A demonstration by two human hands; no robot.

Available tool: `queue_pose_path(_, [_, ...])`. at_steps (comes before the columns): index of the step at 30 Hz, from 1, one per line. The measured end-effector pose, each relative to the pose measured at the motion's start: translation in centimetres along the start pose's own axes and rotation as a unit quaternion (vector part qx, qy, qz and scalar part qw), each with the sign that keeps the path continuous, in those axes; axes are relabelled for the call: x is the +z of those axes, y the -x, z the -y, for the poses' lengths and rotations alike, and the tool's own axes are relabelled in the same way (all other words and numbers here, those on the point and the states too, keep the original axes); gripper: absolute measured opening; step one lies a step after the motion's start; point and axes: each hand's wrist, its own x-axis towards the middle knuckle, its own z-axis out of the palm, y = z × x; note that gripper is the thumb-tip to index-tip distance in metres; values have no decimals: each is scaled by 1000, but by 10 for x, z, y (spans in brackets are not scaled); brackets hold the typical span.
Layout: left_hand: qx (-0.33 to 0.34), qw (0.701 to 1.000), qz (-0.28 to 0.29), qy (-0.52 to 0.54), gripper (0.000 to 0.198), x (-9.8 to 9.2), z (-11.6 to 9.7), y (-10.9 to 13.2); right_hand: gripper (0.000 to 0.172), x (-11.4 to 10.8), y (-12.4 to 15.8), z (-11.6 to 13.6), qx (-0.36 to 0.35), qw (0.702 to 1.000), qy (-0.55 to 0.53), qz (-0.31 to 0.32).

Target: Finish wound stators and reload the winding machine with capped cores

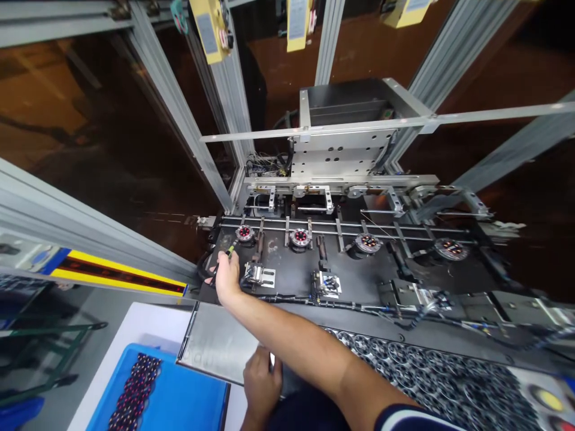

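The right hand (227,276) pinches a green-tipped stick (230,249). The stick slants up and right, toward the nearest round piece (245,233) on the black table (290,269). The right arm stretches across. The left hand (262,380), farther off, curls low; whether it holds anything, one cannot tell.

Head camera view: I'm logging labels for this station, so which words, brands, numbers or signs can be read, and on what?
None can be read with certainty.
Left yellow box: pale label, print too small and blurred.
Middle yellow box: pale label, likewise unreadable.
Right yellow box: pale label, likewise unreadable.
Leftmost round part on the black worktop: any lettering too small to tell.
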Motion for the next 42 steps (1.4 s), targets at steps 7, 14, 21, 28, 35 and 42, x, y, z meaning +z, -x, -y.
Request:
queue_pose_path(7, [-3,1000,-5,2,20,1,3,0,30,-1,-1,4,0,1000,2,4])
queue_pose_path(14, [-9,1000,-1,6,18,0,1,0,18,4,12,17,12,998,7,67])
queue_pose_path(21, [-31,999,-9,12,28,-5,-1,0,54,-51,100,63,34,959,22,281])
queue_pose_path(28, [-14,999,6,51,31,-11,-6,-10,32,-117,58,95,-46,996,-11,73])
queue_pose_path(35, [9,999,23,33,38,-11,-4,-13,24,-131,34,89,-50,998,-45,-8])
queue_pose_path(42, [8,999,30,26,41,-9,-2,-12,24,-134,28,92,-50,997,-53,-22])
